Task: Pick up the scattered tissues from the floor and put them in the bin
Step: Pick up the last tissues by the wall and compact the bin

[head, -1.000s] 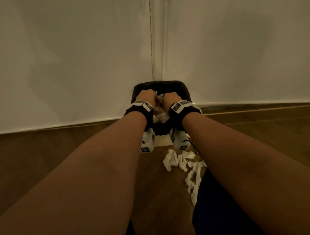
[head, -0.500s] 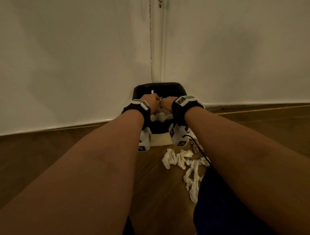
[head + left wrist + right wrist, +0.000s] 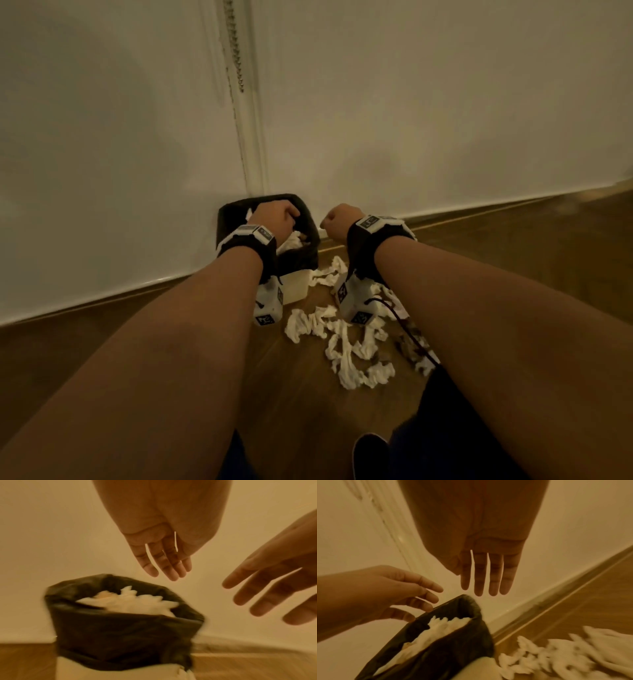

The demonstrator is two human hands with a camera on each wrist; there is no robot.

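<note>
A small bin [image 3: 298, 260] with a black liner stands against the white wall, and crumpled white tissues [image 3: 291, 241] lie inside it. My left hand [image 3: 274, 219] hovers over the bin's opening. In the left wrist view its fingers [image 3: 163, 563] hang straight and empty above the bin [image 3: 120, 635] and the tissues in it [image 3: 130, 603]. My right hand [image 3: 337, 222] is just right of the bin's rim, its fingers [image 3: 488, 577] straight and empty too. Several scattered tissues [image 3: 342, 339] lie on the wooden floor right of the bin, and they show blurred in the right wrist view [image 3: 556, 655].
The white wall and skirting [image 3: 479, 209] run behind the bin, with a bead chain [image 3: 236, 51] hanging above it. A dark cable [image 3: 407, 329] trails from my right wrist over the tissues. My dark-clothed leg [image 3: 445, 428] and shoe [image 3: 370, 455] are at the bottom.
My hands were bunched together over the bin. They have parted and opened, and the right hand has moved right, past the bin's rim. More floor tissues have come into view.
</note>
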